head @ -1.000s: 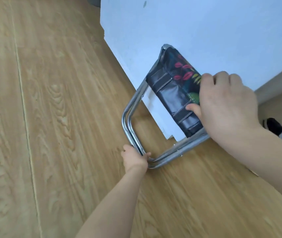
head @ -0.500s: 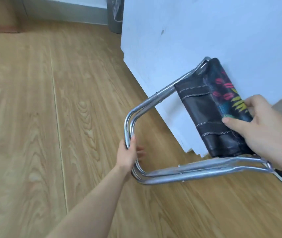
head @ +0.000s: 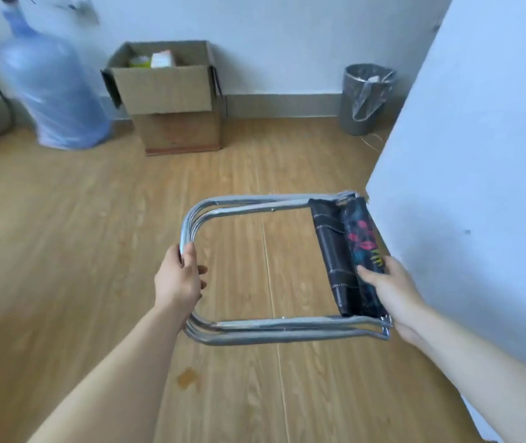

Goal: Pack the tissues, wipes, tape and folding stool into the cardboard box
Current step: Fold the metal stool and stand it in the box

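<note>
Blue water jug [head: 53,91] far left against wall, blurred, not part of task. Next right: cardboard box [head: 172,100] on floor at wall, flaps open, well apart from both hands. Inside, pale and yellow-green packs [head: 154,60] poking up at rim, probably tissues or wipes, too blurred to name; tape not made out. So some packing likely done, count unclear. Nearer, centre: left hand [head: 180,278] wrapped round left bend of chrome tube frame, fingers curled shut on it. Folding stool [head: 274,270] collapsed flat, held level above wood floor [head: 63,251], clear of floor as far as visible. Dark seat fabric with red and yellow leaf print bunched at right end. Right hand [head: 389,289] closed on that fabric end, thumb over top, fingers underneath mostly hidden. Grey bin [head: 365,97] at wall further right, white panel [head: 479,187] far right beside stool. Judged: stool folded and in hand, not yet in box. Left: carry across, lower in, likely tilted to clear packs already inside.
</note>
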